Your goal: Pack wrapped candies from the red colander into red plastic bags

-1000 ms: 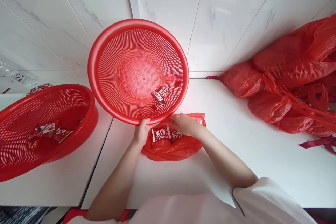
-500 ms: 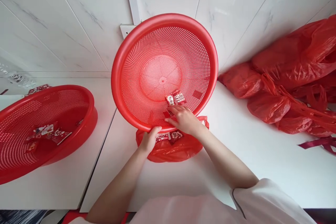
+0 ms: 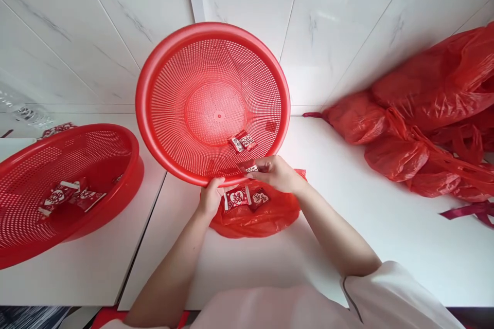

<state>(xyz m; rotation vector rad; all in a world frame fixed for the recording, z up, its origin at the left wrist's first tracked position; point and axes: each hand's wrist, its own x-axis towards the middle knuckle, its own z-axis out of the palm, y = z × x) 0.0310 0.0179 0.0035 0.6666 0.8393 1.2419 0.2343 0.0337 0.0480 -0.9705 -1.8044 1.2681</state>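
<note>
Side basket (image 3: 129, 193) cut by left edge, red bags (image 3: 432, 97) by right, left hand (image 3: 210, 199) partly behind tilted basket (image 3: 216, 103)

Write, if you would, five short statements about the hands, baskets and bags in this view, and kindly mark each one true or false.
1. The left hand holds the tilted basket by its rim. True.
2. The right hand is spread open. False: its thumb and fingers are closed on a packet.
3. Packets show in the bag by the hands. True.
4. The other basket stands to the right of the held one. False: it stands to the left.
5. A ribbon lies at the right, near the pile of bags. True.
</note>
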